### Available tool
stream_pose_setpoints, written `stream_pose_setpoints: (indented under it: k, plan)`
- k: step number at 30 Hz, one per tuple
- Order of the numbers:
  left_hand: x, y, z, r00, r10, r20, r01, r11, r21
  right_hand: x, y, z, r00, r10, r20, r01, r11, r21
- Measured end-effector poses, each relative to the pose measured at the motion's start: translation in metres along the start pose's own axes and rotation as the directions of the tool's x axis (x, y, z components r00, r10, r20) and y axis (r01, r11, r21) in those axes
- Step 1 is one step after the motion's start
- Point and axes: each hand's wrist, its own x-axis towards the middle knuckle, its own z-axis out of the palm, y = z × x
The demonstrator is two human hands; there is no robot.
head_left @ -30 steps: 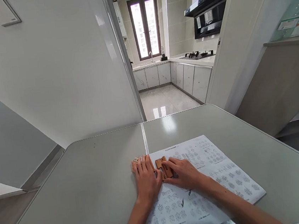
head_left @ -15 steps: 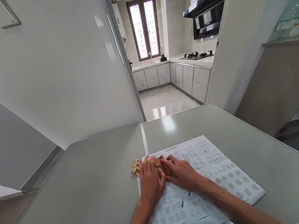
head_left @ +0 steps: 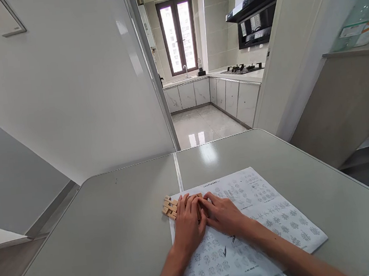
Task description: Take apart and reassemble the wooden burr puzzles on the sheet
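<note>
Notched wooden puzzle pieces (head_left: 195, 196) are bunched between my two hands, resting over a printed sheet (head_left: 249, 254). My left hand (head_left: 188, 223) curls over them from the left, its fingers pressed against the wood. From the right, my right hand (head_left: 224, 213) pinches the same wooden pieces with thumb and bent fingers. Much of the wood is hidden under both hands. More notched wooden pieces (head_left: 170, 208) lie side by side just left of my left fingertips, at the sheet's left edge.
The sheet carries rows of small line drawings and lies on a grey-green table (head_left: 122, 236) with a white seam. Past its far edge a doorway opens to a kitchen with a gas hob (head_left: 243, 68). A large bottle (head_left: 362, 22) stands on a ledge at right.
The wooden pieces between my hands are now drawn closer together. My left fingers have shifted slightly right and curled more, uncovering more of the pieces at left. My right hand has barely moved.
</note>
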Motion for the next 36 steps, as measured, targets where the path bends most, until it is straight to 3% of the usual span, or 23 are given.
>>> stream_pose_setpoints:
  k: [10, 15, 23, 36]
  plan:
    - [-0.002, -0.006, 0.006, 0.999, -0.029, -0.031, 0.031, 0.998, 0.059, 0.001, 0.001, 0.000, 0.995, -0.094, -0.044, 0.098, 0.988, 0.119]
    - [-0.001, -0.004, 0.003, 1.000, 0.002, -0.031, -0.003, 1.000, -0.012, 0.000, 0.004, 0.004, 0.993, -0.114, -0.041, 0.118, 0.988, 0.100]
    - [-0.002, 0.010, -0.006, 0.982, 0.171, 0.085, -0.146, 0.959, -0.241, -0.003, 0.014, 0.018, 0.998, -0.069, -0.013, 0.070, 0.997, 0.045]
    - [0.000, 0.011, -0.007, 0.987, 0.138, 0.079, -0.108, 0.948, -0.299, -0.005, 0.012, 0.020, 0.997, -0.052, -0.048, 0.055, 0.996, 0.067]
